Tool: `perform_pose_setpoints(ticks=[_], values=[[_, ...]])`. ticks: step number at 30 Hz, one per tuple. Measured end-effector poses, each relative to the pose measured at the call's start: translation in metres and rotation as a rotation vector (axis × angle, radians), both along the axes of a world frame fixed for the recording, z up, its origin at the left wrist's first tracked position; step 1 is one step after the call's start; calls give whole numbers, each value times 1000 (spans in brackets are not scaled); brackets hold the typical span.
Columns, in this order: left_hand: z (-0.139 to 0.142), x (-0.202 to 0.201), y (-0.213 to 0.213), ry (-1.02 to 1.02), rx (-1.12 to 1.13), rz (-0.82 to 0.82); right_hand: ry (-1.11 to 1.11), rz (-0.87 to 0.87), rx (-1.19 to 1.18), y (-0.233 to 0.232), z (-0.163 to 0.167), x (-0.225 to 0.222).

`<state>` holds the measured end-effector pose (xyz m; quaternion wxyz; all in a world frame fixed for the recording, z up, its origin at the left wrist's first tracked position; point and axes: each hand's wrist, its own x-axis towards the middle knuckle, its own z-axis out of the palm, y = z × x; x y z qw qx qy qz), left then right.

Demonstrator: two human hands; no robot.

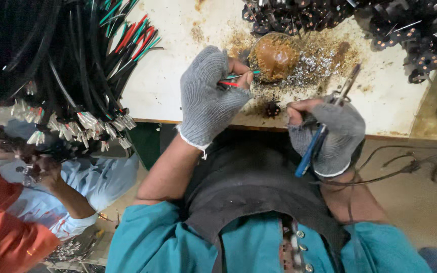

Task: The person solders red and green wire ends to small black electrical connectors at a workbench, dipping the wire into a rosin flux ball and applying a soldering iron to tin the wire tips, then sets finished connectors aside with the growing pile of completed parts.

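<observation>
My left hand (209, 98), in a grey knit glove with bare fingertips, pinches thin red and green wires (234, 80) whose ends reach toward a round tin of brown paste (275, 55). My right hand (330, 134), also gloved, grips a blue-handled soldering iron (313, 146) with its metal tip (349, 83) pointing up over the bench. A small dark connector part (272, 108) lies on the bench between both hands, close to the edge.
The white stained bench (168, 76) carries silvery solder debris (319, 63) and a heap of dark connector parts (380, 20) at the back right. A thick bundle of black cables with stripped coloured ends (67, 76) fills the left. Another person's hand (46, 169) and sleeve are lower left.
</observation>
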<state>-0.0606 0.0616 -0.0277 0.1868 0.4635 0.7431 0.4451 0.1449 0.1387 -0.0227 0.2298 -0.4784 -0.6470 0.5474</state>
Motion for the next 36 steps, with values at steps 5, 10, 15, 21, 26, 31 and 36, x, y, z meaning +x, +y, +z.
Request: perform_pose_setpoints(ticks=[5,10,15,21,26,31,36], values=[[-4,1,1,53,6,-11,11,234,581,7,-1,1],[-1,3,3,51,9,-16,-81,307,603,8,-6,7],[-3,4,3,66,38,-29,24,308,571,2,-16,13],[-1,6,3,107,26,-10,61,347,436,2,-18,13],[16,1,-17,35,-11,-142,28,209,-21,1,-11,13],[15,9,-27,76,-155,-308,28,447,692,7,-9,3],[11,11,-26,103,-123,-359,-122,494,671,12,-4,5]])
